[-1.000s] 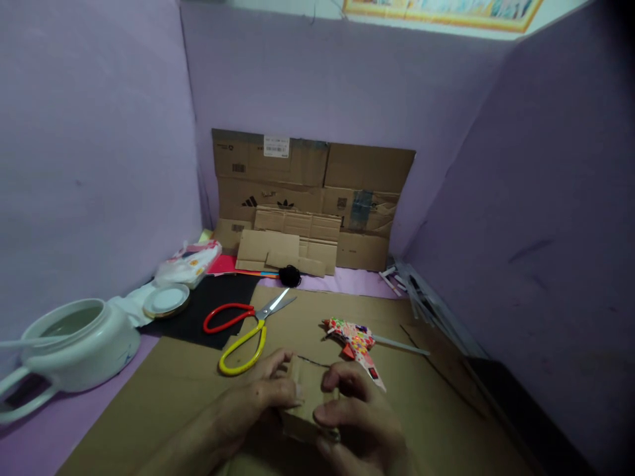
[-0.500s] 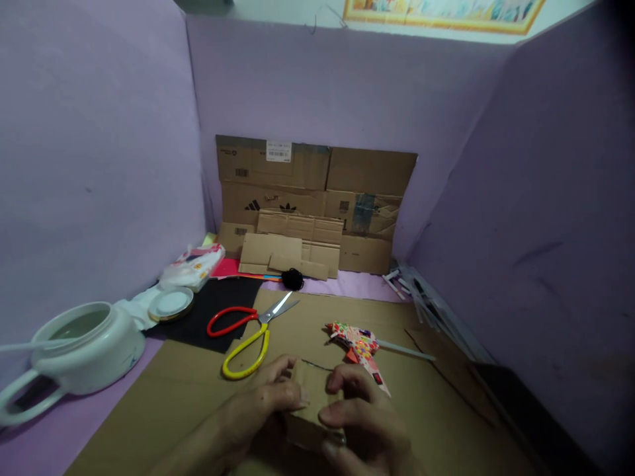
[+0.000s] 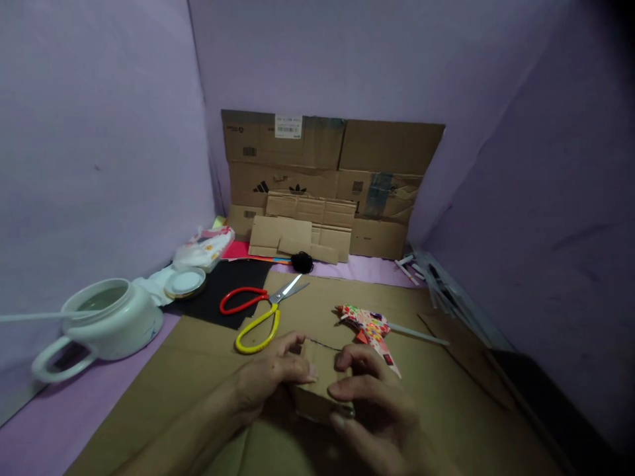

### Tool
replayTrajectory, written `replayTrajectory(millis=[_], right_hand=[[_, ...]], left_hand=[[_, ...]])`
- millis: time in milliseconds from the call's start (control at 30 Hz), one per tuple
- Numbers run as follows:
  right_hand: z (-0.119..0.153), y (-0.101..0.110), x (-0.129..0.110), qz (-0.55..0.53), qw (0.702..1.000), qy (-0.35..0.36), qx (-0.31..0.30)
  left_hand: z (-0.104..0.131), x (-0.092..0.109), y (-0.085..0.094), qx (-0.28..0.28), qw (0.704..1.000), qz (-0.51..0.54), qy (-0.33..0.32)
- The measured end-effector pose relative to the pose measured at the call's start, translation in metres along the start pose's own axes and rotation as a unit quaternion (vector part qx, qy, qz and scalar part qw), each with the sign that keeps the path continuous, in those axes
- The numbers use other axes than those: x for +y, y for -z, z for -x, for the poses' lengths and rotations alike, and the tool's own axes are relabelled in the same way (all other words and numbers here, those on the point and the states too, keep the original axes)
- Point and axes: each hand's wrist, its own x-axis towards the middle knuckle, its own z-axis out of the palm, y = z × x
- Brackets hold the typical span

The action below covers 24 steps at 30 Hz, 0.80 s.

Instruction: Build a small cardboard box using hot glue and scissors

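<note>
1. The left hand [image 3: 270, 377] and right hand [image 3: 377, 410] both grip a small folded cardboard piece [image 3: 320, 383] over a cardboard sheet [image 3: 198, 370].
2. Scissors [image 3: 260, 311] with one red and one yellow handle lie just beyond the hands.
3. A patterned glue gun [image 3: 370, 325] lies to their right.
4. A white pot [image 3: 112, 320] stands at far left.

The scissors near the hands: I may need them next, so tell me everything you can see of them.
The scissors lie flat on the brown cardboard sheet, just beyond the left hand and apart from it. One handle loop is red, the other yellow, both looking like plastic; the bright metal blades point away toward the back wall and look shut or nearly so. The red loop reaches the edge of the black sheet. Nothing holds them.
</note>
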Motion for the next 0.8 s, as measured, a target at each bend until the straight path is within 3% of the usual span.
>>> replayTrajectory(millis=[333, 500, 800], right_hand=[[-0.0004, -0.001, 0.0088, -0.109, 0.989, -0.097, 0.015], [-0.0005, -0.0016, 0.0079, -0.1, 0.992, -0.077, 0.009], [-0.0015, -0.0014, 0.007, -0.072, 0.995, -0.064, 0.003]], left_hand=[[-0.0044, -0.0037, 0.0003, 0.002, 0.998, 0.02, 0.052], [-0.0026, -0.0036, -0.0007, 0.03, 0.998, 0.018, 0.045], [-0.0013, -0.001, -0.0018, 0.017, 0.999, 0.004, 0.036]])
